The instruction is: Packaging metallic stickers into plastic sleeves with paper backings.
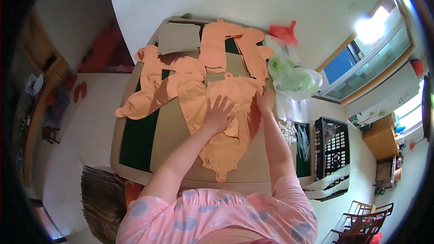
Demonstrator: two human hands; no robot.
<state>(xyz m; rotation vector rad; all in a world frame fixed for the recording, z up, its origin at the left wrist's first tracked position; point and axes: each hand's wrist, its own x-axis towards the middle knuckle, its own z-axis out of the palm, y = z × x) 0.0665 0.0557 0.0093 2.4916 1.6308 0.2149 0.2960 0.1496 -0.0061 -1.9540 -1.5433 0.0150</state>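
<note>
A large flat orange shape point(226, 147) with small rounded tabs, like an uninflated balloon, lies in front of me, its narrow end towards me. My left hand point(219, 116) rests on its middle with the fingers spread. At its upper right edge, my right hand point(266, 101) appears closed on the rim, its fingertips partly hidden. A darker fold or shadow shows beside that hand. More flat orange shapes lie beyond: overlapping ones point(151, 81) at the left, one point(214, 45) at the back, and one point(253, 56) at the back right.
On the cardboard-covered table point(169, 129) sit a stack of grey sheets point(180, 37), a clear bag with green contents point(291, 79), small white pieces point(287, 132) and white sticks point(303, 143). A black crate point(333, 147) stands to the right; stacked cardboard point(100, 201) is at the lower left.
</note>
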